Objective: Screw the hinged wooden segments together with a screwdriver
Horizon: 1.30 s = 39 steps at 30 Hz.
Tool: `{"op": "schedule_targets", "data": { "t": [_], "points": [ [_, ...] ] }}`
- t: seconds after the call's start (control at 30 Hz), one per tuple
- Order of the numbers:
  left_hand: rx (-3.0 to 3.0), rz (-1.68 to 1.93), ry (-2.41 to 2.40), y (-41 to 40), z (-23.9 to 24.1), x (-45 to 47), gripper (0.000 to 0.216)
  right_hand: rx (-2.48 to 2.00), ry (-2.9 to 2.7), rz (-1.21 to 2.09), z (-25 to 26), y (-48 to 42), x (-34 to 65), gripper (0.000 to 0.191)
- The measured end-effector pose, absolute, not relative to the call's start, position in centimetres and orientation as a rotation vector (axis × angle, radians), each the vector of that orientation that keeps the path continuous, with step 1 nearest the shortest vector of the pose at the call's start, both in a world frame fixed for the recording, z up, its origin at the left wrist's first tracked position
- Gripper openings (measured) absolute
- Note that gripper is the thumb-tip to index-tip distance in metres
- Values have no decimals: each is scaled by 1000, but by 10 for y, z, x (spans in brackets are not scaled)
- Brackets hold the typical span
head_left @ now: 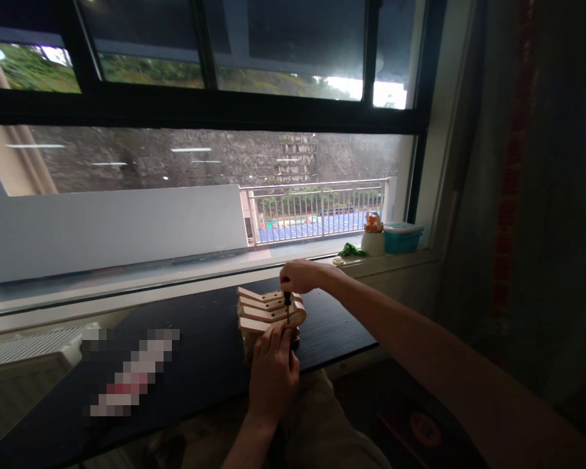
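From here I see the right hand [300, 276] gripping a screwdriver [288, 299], upright over the wood [258, 314] on the surface [200, 358]; the left hand [272, 374] holds its near end. It seems stiff, light, best held by its sides.

We see the counter [195, 378] below the sill [200, 284] of the window [176, 112]. On it, right of centre, lies a row of pieces [264, 314]; our left hand [273, 365] lies against the near end, and our right hand [300, 277] is above, the screwdriver [287, 299] upright beneath it. A blurred item [131, 378] lies to the left. Along the sill, rightward, we find a cloth [351, 250], a jar [372, 244] and a box [403, 241]. Outside stands a railing [322, 212], right of a parapet [151, 225].
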<state>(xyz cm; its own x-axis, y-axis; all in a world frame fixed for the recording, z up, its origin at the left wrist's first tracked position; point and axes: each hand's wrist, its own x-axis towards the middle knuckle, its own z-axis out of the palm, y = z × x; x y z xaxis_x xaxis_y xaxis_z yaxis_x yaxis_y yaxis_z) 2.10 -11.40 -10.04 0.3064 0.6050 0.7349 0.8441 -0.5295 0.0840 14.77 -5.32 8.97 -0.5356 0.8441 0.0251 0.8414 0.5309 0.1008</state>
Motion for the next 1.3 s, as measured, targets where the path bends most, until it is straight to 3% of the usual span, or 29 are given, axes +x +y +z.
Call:
{"op": "schedule_targets", "data": {
  "t": [1.3],
  "points": [
    [-2259, -1063, -1299, -112, -102, 20, 47, 1464, 2799, 60, 93, -55, 157, 31]
  ]
}}
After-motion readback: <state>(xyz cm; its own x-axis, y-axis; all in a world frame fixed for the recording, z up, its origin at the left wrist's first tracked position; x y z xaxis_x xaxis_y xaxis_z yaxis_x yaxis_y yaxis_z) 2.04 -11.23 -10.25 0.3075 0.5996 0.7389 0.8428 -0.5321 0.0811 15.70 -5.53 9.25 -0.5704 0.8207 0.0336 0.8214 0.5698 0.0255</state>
